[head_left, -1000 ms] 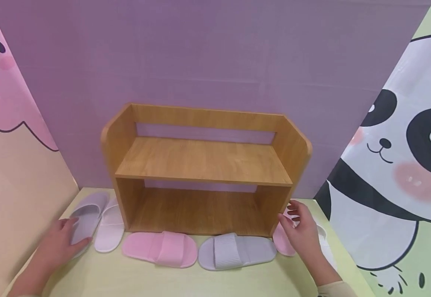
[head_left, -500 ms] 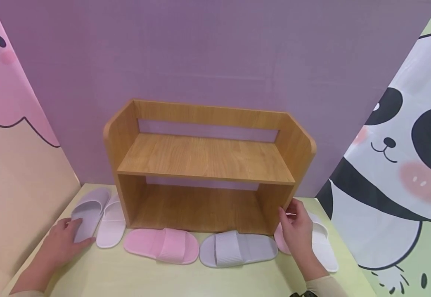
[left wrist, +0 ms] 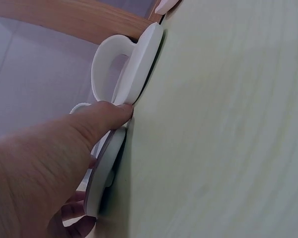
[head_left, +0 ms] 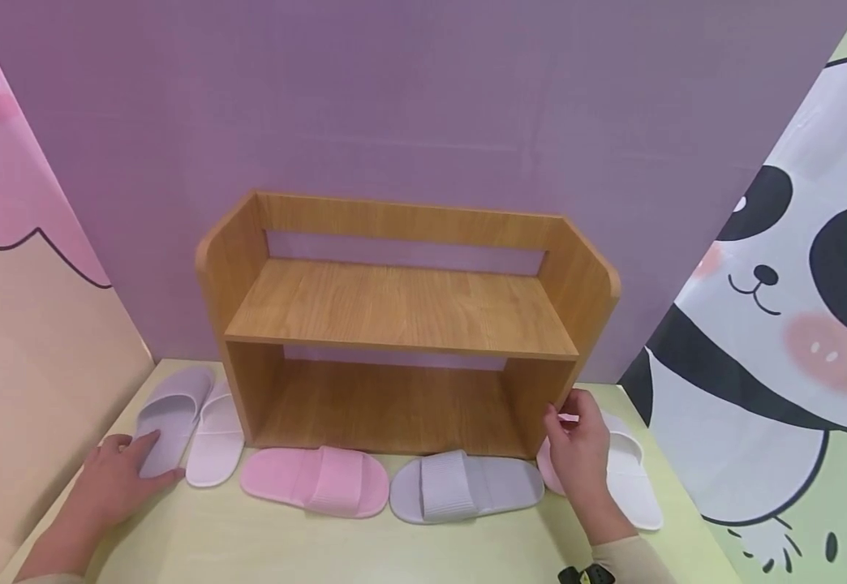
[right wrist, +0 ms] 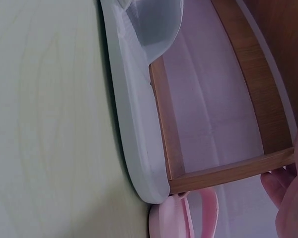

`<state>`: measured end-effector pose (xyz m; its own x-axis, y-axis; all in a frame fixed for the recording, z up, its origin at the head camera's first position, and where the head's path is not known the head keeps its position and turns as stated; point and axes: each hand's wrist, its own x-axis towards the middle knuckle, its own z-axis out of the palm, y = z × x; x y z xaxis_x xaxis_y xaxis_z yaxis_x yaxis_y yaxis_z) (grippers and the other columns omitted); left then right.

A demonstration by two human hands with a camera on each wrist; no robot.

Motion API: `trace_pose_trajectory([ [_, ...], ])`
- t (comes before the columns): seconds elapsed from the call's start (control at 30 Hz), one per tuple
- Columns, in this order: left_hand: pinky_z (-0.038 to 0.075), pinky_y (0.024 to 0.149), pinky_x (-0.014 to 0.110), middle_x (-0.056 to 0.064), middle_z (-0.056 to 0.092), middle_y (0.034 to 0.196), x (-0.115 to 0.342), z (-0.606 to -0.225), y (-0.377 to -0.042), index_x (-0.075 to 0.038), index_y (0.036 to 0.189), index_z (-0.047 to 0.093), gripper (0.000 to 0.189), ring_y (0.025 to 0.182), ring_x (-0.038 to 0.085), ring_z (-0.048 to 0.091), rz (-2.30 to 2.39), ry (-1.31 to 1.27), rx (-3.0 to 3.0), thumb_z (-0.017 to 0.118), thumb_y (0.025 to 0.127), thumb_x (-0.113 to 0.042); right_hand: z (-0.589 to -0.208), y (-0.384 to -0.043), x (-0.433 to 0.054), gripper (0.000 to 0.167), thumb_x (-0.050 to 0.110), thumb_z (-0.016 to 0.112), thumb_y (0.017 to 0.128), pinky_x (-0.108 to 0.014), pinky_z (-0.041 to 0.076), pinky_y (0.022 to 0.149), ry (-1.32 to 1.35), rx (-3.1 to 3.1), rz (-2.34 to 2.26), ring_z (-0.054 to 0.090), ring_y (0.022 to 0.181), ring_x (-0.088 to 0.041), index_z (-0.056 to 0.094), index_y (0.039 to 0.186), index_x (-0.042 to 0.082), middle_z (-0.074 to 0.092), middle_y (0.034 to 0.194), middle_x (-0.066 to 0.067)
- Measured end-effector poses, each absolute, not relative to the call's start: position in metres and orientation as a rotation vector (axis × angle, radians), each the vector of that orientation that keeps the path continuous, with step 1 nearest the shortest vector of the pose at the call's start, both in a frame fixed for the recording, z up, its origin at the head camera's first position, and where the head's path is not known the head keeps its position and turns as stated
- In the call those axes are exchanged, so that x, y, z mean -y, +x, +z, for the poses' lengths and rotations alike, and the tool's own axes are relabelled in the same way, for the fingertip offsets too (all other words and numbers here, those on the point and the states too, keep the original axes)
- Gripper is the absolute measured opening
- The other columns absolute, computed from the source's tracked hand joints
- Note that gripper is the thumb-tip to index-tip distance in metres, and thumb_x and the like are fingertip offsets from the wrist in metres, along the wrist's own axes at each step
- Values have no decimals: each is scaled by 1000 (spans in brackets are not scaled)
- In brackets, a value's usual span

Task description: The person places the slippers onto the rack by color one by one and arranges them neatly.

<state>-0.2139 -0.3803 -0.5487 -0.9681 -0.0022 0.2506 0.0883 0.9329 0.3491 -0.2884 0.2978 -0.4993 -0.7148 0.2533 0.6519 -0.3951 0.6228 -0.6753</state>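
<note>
At the left, my left hand holds the heel end of a grey closed-toe slipper, thumb on one side and fingers on the other. A white slipper lies right beside it, close to my thumb. My right hand pinches the front edge of the right side panel of a two-tier wooden shelf rack. In the right wrist view, the fingers wrap behind that panel. Under the right hand, a pink slipper is partly hidden. Both shelf tiers hold nothing.
A pink slide slipper and a grey slide slipper lie along the rack's front. Another white slipper lies right of the right hand. Purple cloth hangs behind, and printed panels stand at both sides of the pale table.
My right hand has moved from beside the rack's right panel to gripping its front edge. The left hand stays at the grey slipper. The head view has shifted slightly.
</note>
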Motion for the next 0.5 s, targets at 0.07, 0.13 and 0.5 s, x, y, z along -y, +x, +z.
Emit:
trace_pose_trajectory([
  [0.07,38,99,74,50,57,124,381,-550,-214,16,145,56,87,123,63,49,-531,-70,2841,85,92,-47,-500,-289,-298,19,-5,73,97,-6,51,76,114,2091,1104,62,88,-1,66,115,-3,73,98,-14],
  [0.13,36,100,73,49,58,121,382,-552,-215,16,145,55,89,122,61,49,-534,-79,2838,85,92,-48,-501,-290,-298,19,-6,73,97,-6,51,76,120,2085,1105,62,88,-1,66,114,-3,72,98,-14],
  [0.5,48,80,65,48,56,113,381,-548,-217,13,147,54,87,111,62,52,-552,44,2899,79,95,-52,-501,-289,-296,18,-6,73,97,-7,51,77,113,2080,1109,61,89,0,65,112,-3,71,98,-15],
])
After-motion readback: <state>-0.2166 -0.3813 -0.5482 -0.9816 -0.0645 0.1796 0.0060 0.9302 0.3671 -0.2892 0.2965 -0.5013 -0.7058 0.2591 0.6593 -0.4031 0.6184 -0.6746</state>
